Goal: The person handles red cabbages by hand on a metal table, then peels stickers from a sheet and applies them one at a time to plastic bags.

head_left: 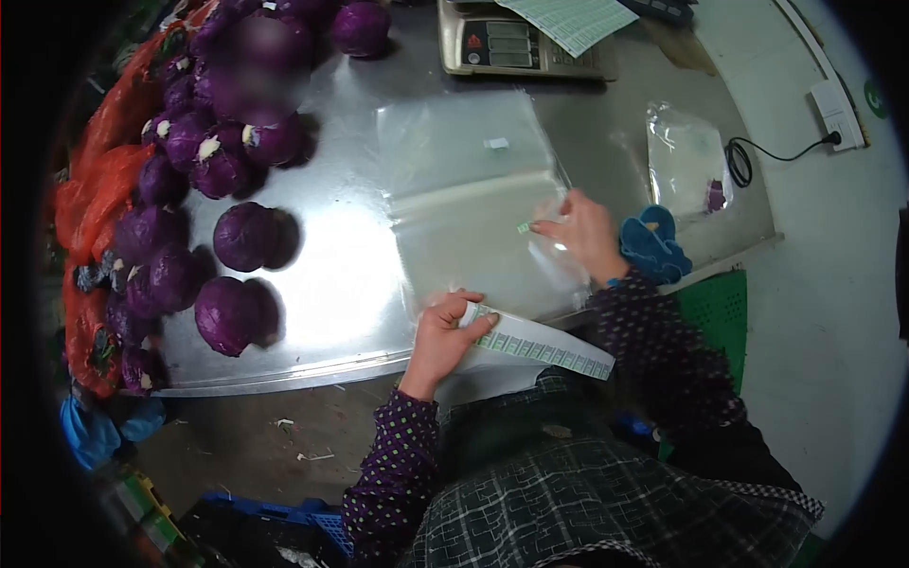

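My left hand (445, 339) grips one end of a white strip of small green printed labels (544, 352), its thumb on top, at the front edge of the metal table. A small green label (524, 228) sits at the fingertips of my right hand (582, 235), which is pinched closed above a stack of clear plastic bags (473, 227). Those bags lie flat in front of me, and a small white slip (495, 144) rests on their far part. Close to my right wrist is a crumpled blue cloth item (653, 248).
Several purple cabbages (244, 237) and red mesh netting (104, 199) crowd the left side. A weighing scale (521, 45) with a printed sheet (573, 21) stands at the back. To the right are another clear bag (684, 156), a black cable (776, 151) and a green crate (715, 317).
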`<state>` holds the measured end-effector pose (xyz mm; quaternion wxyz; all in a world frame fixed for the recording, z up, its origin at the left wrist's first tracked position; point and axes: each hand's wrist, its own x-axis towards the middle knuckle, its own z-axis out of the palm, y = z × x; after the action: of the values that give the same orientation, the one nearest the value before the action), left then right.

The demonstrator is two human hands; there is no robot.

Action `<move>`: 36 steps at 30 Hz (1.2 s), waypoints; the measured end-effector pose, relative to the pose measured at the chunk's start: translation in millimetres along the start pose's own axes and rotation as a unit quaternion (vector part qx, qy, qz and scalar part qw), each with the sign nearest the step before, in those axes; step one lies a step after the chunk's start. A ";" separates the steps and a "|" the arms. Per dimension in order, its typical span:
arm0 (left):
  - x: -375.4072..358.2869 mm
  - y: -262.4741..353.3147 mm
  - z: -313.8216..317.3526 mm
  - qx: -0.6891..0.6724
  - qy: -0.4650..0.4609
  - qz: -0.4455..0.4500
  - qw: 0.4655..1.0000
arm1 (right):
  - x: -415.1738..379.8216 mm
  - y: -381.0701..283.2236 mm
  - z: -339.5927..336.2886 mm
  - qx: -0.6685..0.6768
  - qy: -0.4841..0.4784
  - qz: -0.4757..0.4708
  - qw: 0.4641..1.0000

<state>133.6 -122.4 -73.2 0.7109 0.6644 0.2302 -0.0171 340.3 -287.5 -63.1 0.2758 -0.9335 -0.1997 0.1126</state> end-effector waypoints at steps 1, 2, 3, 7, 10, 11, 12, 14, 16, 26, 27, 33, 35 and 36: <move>-0.4 -0.7 -0.3 0.027 -0.005 0.015 1.000 | -0.4 1.0 -10.6 -0.122 -0.007 -0.020 0.992; -5.4 -2.2 0.5 0.051 -0.008 0.024 0.998 | -11.0 -4.2 -4.0 -0.121 -0.018 -0.024 0.992; -5.9 1.2 1.0 0.029 -0.009 0.026 0.999 | -24.2 -13.2 4.6 -0.148 -0.075 -0.095 0.982; -21.1 21.6 -3.0 0.045 -0.047 0.021 0.998 | -36.0 -23.1 25.7 -0.056 -0.175 -0.199 0.963; -28.8 42.1 4.7 0.067 -0.126 0.032 0.989 | -37.5 -25.3 20.2 0.032 -0.196 -0.158 0.967; -22.8 35.6 4.5 0.063 -0.099 0.049 0.992 | -35.5 -28.4 17.6 0.060 -0.238 -0.120 0.962; -14.4 26.2 1.6 0.063 -0.099 0.052 0.992 | -31.1 -30.0 16.3 0.086 -0.280 -0.084 0.953; -1.6 8.2 -0.7 0.094 -0.055 0.076 0.991 | -17.3 -26.6 11.6 0.119 -0.260 -0.133 0.949; 0.7 7.2 -0.4 0.089 -0.020 0.036 0.995 | 40.4 -44.3 -20.6 0.396 -0.002 -0.054 0.917; -1.8 4.3 -2.5 0.048 -0.002 0.015 0.999 | -1.9 -11.5 27.6 0.062 -0.008 -0.054 0.997; -6.7 2.9 -3.5 0.055 -0.005 0.004 0.998 | 3.9 -9.4 17.4 -0.028 -0.030 -0.049 0.998; -6.2 19.4 -10.0 0.009 -0.036 -0.006 0.999 | -38.7 -14.5 26.3 -0.026 -0.083 -0.252 0.964; -17.9 33.1 -3.1 0.001 -0.088 -0.007 0.996 | -37.6 -15.1 23.8 0.023 -0.128 -0.191 0.973; -21.4 37.8 0.7 0.001 -0.157 -0.007 0.988 | -37.1 -18.3 19.6 0.028 -0.140 -0.179 0.973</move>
<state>127.2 -124.7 -30.2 0.7376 0.6523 0.1207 -0.1259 295.1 -280.4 -65.3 0.2868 -0.8494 -0.3971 0.1964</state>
